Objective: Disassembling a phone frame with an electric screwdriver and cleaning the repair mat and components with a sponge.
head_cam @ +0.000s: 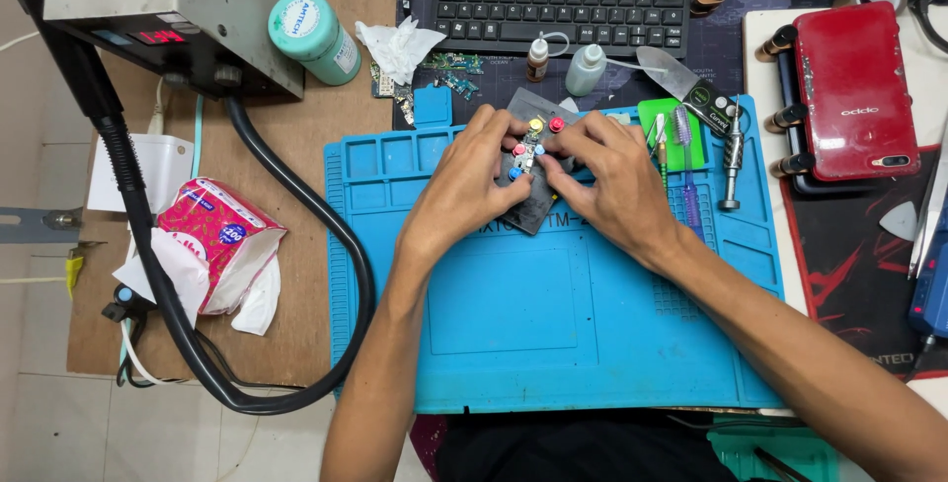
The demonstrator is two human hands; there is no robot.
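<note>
Both hands on the board holder, mid blue mat (553,324)

My left hand (464,191) and right hand (617,181) pinch the dark holder (533,207); its small circuit board (528,151) sits under coloured knobs; a slipping fingertip could knock it loose

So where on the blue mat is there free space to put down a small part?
The blue mat is bare between the two forearms, and along its near left side beside the black hose. Crowded: the far edge around both hands, and the right side with the tools.

A small circuit board (530,149) with coloured pins is pressed onto a dark holder (533,207) by the left hand (464,186) and right hand (614,181), over a blue mat (553,334).
</note>
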